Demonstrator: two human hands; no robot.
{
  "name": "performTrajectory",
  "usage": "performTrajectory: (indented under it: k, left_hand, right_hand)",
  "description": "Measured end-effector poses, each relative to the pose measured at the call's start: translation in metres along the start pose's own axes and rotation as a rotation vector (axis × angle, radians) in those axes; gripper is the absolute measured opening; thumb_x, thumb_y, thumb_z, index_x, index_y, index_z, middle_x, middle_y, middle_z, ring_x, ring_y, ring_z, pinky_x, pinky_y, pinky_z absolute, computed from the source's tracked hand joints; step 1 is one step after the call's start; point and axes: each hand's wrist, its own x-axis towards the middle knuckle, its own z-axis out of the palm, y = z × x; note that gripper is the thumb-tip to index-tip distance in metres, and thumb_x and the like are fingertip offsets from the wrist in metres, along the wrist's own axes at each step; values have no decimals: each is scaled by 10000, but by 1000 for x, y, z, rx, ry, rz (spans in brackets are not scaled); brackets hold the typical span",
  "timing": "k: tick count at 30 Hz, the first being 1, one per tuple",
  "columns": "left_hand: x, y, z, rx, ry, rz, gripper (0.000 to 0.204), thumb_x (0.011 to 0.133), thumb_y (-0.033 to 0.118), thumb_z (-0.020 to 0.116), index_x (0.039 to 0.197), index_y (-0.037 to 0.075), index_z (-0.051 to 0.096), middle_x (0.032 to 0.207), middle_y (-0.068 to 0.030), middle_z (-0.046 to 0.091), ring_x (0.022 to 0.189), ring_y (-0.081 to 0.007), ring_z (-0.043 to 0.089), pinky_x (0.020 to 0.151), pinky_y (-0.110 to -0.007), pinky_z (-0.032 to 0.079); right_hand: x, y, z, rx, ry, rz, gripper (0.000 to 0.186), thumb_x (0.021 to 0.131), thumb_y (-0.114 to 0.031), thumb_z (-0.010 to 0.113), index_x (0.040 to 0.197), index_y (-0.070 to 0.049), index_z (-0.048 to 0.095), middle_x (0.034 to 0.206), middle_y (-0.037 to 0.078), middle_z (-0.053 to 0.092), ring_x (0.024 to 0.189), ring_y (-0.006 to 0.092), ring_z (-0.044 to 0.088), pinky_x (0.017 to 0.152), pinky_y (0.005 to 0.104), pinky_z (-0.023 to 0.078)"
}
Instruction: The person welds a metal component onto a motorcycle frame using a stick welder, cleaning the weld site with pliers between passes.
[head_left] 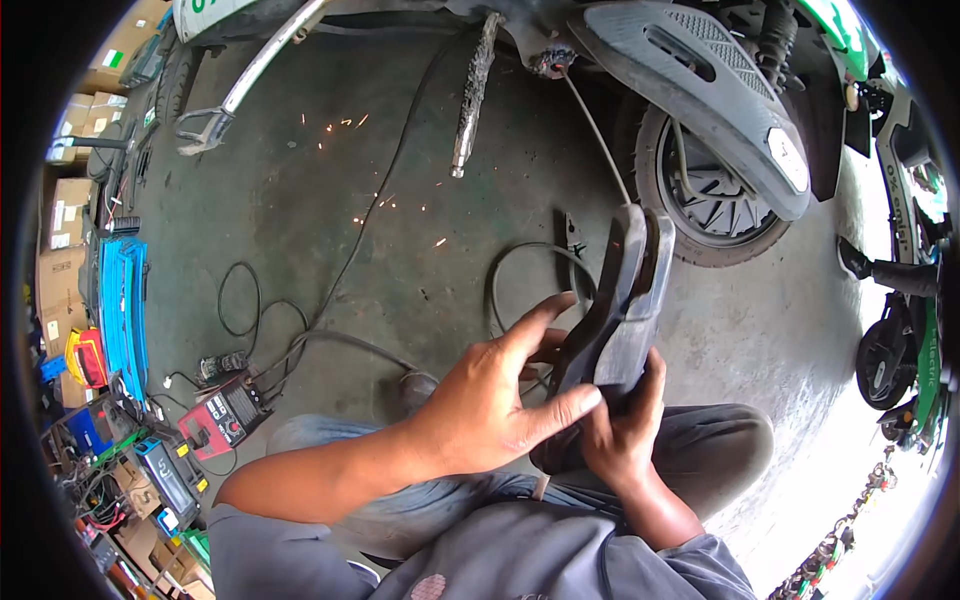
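Both hands are closed around a black electrode holder in front of my knees. My right hand wraps its lower part from the right. My left hand grips it from the left, thumb across the near side; some fingers are hidden behind it. A thin welding rod runs from the holder's jaws up to a burnt metal joint under a scooter. That joint glows red at the rod's tip. Beside it hangs a rough, spatter-covered metal bar. Orange sparks show over the floor to the left.
The scooter's wheel and grey footboard are at upper right. A clamp and looped cable lie beyond my hands. A red-and-black welding machine stands left, near boxes. Another person's shoe shows far right.
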Motion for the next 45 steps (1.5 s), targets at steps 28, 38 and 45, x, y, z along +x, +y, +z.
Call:
performTrajectory:
  k: [28,38,45]
  left_hand:
    - [34,-22,3,74,79,93,392,899,169,630,1174,-78,503,797,-242,642,708,-360,663,618,-381,499]
    - [36,-22,2,89,89,136,391,897,177,632,1158,-83,503,773,-241,630,675,-365,646,615,-383,498]
    - [28,5,-3,190,3,33,421,818,283,765,945,-89,612,720,-111,673,575,-138,661,492,-266,502]
  right_hand:
    - [18,17,4,-5,-77,134,612,797,-56,643,1305,76,329,910,280,632,794,423,670,682,423,532]
    - [19,15,6,0,-67,102,598,803,-31,629,1304,90,327,924,255,637,808,364,680,713,398,532]
    - [-3,7,-1,660,-48,475,537,836,28,565,1309,52,312,1133,154,579,1015,195,595,877,321,478]
